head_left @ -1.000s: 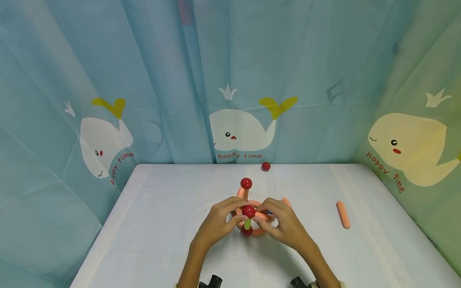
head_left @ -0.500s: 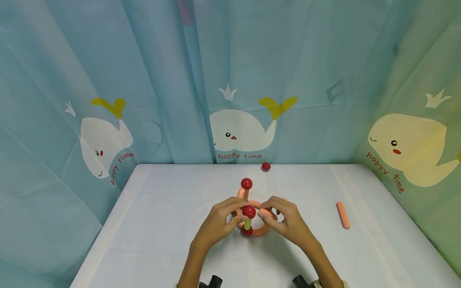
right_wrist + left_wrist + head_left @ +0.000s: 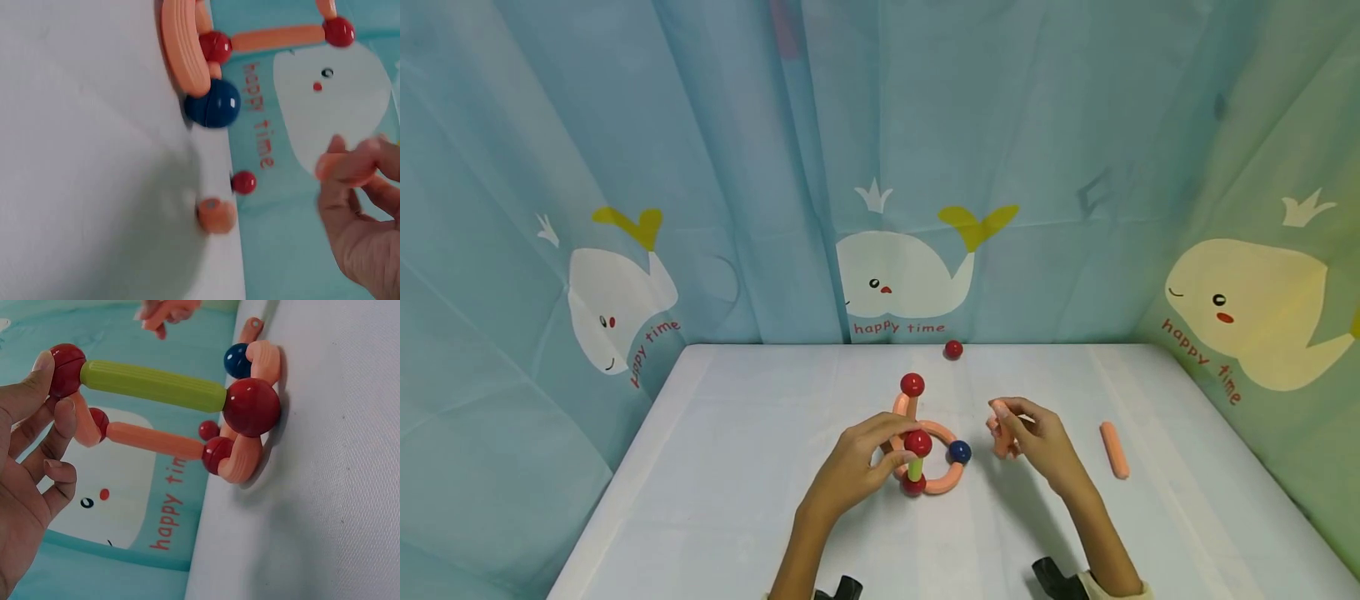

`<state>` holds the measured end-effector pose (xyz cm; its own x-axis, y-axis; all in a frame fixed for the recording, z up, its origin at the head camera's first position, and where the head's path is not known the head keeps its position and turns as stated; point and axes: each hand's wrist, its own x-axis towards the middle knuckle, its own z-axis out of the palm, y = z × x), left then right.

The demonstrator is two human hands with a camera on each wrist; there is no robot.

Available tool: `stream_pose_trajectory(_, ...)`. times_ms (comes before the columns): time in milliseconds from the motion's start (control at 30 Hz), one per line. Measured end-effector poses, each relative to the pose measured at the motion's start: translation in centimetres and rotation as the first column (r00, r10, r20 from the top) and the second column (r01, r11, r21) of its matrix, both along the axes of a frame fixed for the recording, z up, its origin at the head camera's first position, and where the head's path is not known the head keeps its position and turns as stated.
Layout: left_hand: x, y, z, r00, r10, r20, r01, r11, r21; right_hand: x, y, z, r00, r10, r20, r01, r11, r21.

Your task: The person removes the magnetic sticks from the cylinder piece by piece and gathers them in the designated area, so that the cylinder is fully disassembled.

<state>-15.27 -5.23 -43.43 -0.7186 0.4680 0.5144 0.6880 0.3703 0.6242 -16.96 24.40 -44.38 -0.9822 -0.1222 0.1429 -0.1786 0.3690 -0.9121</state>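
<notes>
On our white tabletop (image 3: 700,517) we see a ball-and-rod frame (image 3: 917,443) standing near the centre, a red ball (image 3: 953,350) at twelve o'clock, an orange rod (image 3: 1115,450) at three, another orange piece (image 3: 217,216) towards two

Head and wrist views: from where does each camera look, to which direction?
Head: worn on the head, facing forward and down over the white table to the whale-print curtain; left hand, right hand and forearms show.
Left wrist: worn there, image sideways, facing the ball-and-rod frame; both hands show, the right only partly.
Right wrist: worn there, also sideways, toward the curtain; only right hand shows.
Both wrist views share the blue ball.
</notes>
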Motion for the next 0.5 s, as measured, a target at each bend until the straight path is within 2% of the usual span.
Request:
stream_pose_trajectory(133, 0.0, 0.0, 0.0, 1.0, 0.0, -0.004, 0.0, 1.0, 0.0, 0.1, 0.7, 0.0, 0.997, -0.053, 0.06, 0.05, 0.997, 0.057)
stream_pose_trajectory(233, 0.0, 0.0, 0.0, 1.0, 0.004, 0.006, -0.004, 1.0, -0.003, 0.0, 1.0, -0.2, 0.991, -0.115, 0.069, 0.109, 0.99, 0.094)
stream_pose_trajectory(400, 0.1, 0.0, 0.0, 1.0, 0.013, 0.028, -0.012, 1.0, -0.011, -0.1, 1.4, -0.6, 0.963, -0.264, 0.052, 0.247, 0.945, 0.213)
stream_pose_trajectory(500, 0.1, 0.0, 0.1, 0.999, 0.016, 0.03, -0.016, 1.0, -0.014, -0.2, 1.8, -0.8, 0.947, -0.312, 0.069, 0.286, 0.923, 0.256)
